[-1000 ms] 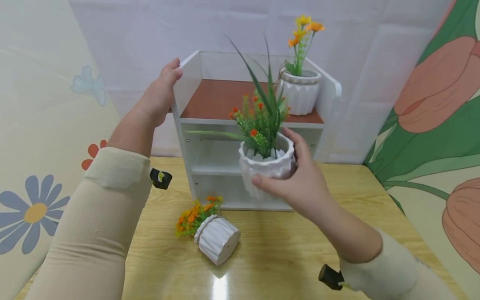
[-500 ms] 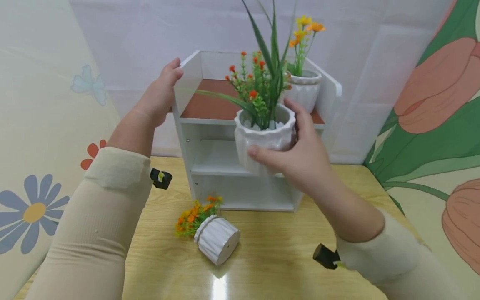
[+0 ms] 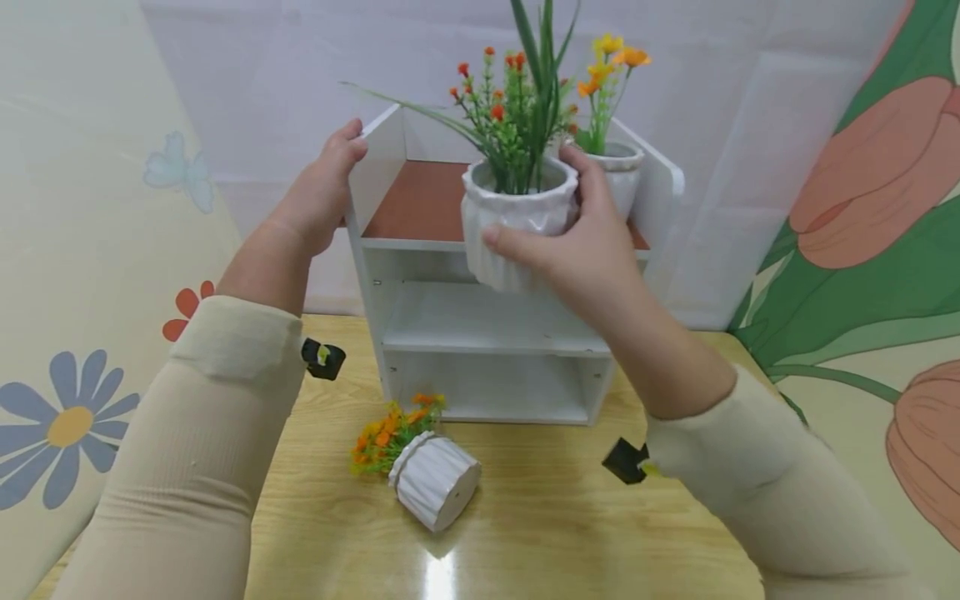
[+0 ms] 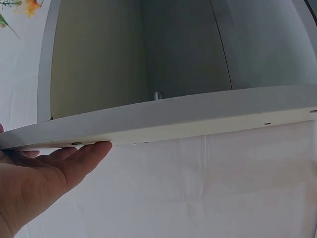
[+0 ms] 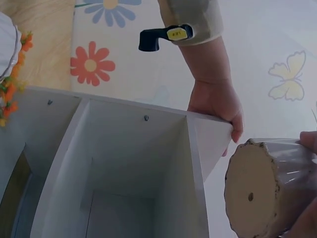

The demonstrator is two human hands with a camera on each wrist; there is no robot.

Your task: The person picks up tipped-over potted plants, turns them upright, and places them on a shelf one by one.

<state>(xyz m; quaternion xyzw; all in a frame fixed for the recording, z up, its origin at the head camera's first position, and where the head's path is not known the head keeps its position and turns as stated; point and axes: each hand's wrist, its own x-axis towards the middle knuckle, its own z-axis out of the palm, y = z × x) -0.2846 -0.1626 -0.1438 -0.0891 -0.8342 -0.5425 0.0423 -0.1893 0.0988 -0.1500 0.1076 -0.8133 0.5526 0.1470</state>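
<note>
A white ribbed flower pot (image 3: 517,221) with long grass blades and small red-orange flowers is held upright by my right hand (image 3: 592,237), thumb in front and fingers round its side. It is in front of the top board of the white shelf unit (image 3: 491,317). The right wrist view shows the flat base of this pot (image 5: 252,191) with a small hole. My left hand (image 3: 318,196) rests against the unit's left side panel near the top. In the left wrist view the left fingers (image 4: 91,157) lie straight along the panel's outer face.
Another white pot (image 3: 621,179) with yellow-orange flowers stands at the right of the brown top board (image 3: 420,200). A third white pot (image 3: 435,479) with orange flowers lies on its side on the wooden table (image 3: 540,517). Patterned cloths hang either side.
My right hand has lifted the pot of grass and red flowers from lower-shelf height to near the top board, drifting slightly left. The left hand and the other two pots stay put.
</note>
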